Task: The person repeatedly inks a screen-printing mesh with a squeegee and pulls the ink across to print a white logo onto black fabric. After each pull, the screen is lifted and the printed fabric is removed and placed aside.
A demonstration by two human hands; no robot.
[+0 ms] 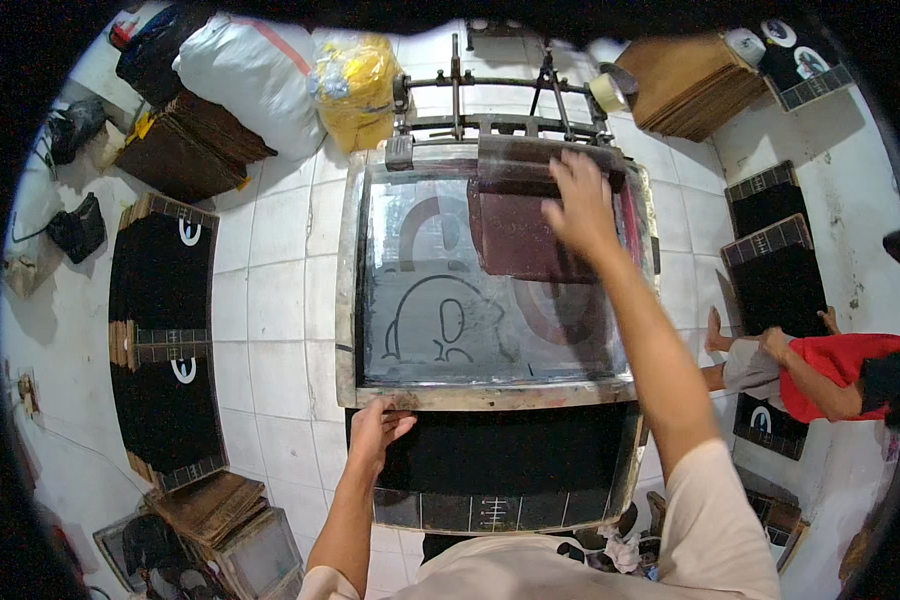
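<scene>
Here's the screen frame [490, 397], lying flat in the middle, its dark mesh [385, 275] showing a curved cartoon outline, with a dark red patch [520, 235] across the upper right. The left hand [378, 432] is at the lower rail near its left corner, fingers half curled; can't tell whether they truly grip. The right hand [582, 200], blurred, is over the upper right, fingers spread loosely, nothing visible in hold. Below the frame, a black panel [500, 440] pokes out, no print on that strip; the covered part's hidden. Off to the left, black panels [160, 270] carry small white-and-blue prints, so this looks partway: some marked, this one probably unfinished. Far right, another person in red [830, 375].
</scene>
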